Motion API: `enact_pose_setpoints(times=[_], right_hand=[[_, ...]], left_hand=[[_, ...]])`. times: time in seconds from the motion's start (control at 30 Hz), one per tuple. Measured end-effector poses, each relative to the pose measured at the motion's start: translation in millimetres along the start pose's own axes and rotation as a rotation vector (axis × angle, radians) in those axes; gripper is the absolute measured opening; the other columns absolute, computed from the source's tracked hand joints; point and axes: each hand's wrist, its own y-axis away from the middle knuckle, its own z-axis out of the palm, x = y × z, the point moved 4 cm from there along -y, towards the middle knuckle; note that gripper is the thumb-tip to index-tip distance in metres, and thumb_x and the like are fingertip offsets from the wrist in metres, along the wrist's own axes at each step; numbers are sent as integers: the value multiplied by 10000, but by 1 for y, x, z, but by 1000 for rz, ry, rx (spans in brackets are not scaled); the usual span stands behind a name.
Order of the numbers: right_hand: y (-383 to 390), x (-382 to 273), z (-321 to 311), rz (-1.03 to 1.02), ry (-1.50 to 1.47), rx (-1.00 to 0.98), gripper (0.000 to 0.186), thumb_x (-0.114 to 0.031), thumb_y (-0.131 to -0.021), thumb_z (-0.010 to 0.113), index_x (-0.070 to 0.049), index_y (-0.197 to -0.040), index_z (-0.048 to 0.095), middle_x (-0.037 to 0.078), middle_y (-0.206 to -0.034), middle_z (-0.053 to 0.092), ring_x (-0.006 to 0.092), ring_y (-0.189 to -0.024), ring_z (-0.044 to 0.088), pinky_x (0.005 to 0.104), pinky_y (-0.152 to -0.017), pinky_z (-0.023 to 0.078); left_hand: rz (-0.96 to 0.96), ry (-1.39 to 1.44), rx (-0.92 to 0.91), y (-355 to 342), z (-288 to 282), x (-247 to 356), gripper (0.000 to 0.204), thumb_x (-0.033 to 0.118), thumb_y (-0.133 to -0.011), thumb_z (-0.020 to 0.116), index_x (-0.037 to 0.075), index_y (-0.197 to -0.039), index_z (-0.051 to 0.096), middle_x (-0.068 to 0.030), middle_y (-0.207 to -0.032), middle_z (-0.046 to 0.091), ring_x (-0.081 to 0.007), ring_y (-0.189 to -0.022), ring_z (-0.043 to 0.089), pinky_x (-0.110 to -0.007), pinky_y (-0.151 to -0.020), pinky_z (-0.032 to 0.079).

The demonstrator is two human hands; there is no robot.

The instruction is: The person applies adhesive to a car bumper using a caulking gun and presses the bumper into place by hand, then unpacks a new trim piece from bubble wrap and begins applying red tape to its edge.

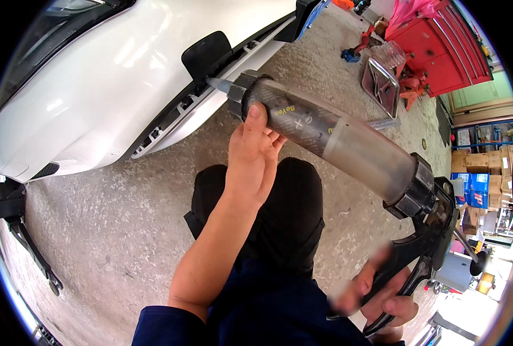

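Note:
A caulking gun (369, 164) with a clear barrel slants across the view, from the car down to the lower right. Inside the barrel's front half sits a dark printed sausage pack (297, 115). My left hand (253, 153) is closed round the front of the barrel, just behind the black end cap (246, 92). At the black handle, my right hand (392, 300) is wrapped round the grip and trigger; part of it is blurred. The pale nozzle (218, 85) reaches the seam edge of a white car panel (112, 86), beside a black flap (207, 55); its very tip is hidden.
A black trim strip with clips (184, 105) runs along the panel's edge. On the left stands a black lift arm (31, 248). Far right are a red tool cabinet (441, 49), a metal tray (381, 86), red jack stands (412, 89) and shelved cardboard boxes (476, 161).

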Motion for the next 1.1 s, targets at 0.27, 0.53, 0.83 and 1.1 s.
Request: enact_pose_setpoints(times=[0.27, 0.53, 0.83, 1.1], right_hand=[[4, -1, -22, -16, -66, -200, 840, -131, -595, 639, -25, -1338, 263, 212, -937, 509, 434, -845, 609, 615, -772, 475], [38, -8, -106, 11, -202, -162, 909, -61, -557, 583, 35, -1383, 217, 335, -1082, 538, 519, -990, 557, 606, -871, 454], [-37, 52, -58, 841, 75, -615, 951, -277, -659, 661, -6, -1433, 180, 299, -1308, 428, 435, -1196, 468, 407, -852, 514], [-84, 217, 78, 1145, 268, -887, 637, -506, -940, 407, -4, -1330, 357, 191, -1163, 575, 258, -994, 622, 337, -851, 514]], left_hand=[[-8, -63, 8, 2, 16, -12, 413, 417, -950, 457, 90, -1193, 525, -10, -1177, 588, -153, -1119, 521, -368, -1019, 318], [-233, 104, 34, 50, 47, -62, 339, 272, -891, 608, 88, -1153, 494, 0, -1119, 563, -168, -1107, 509, -400, -998, 353], [-8, 216, 493, 165, -33, -2, 602, 543, -827, 575, 187, -1296, 447, -66, -1338, 457, -275, -1252, 401, -501, -1076, 256], [448, 82, 867, 279, -238, 125, 384, 372, -908, 562, 41, -1102, 540, -121, -1133, 583, -243, -1073, 550, -416, -960, 436]])
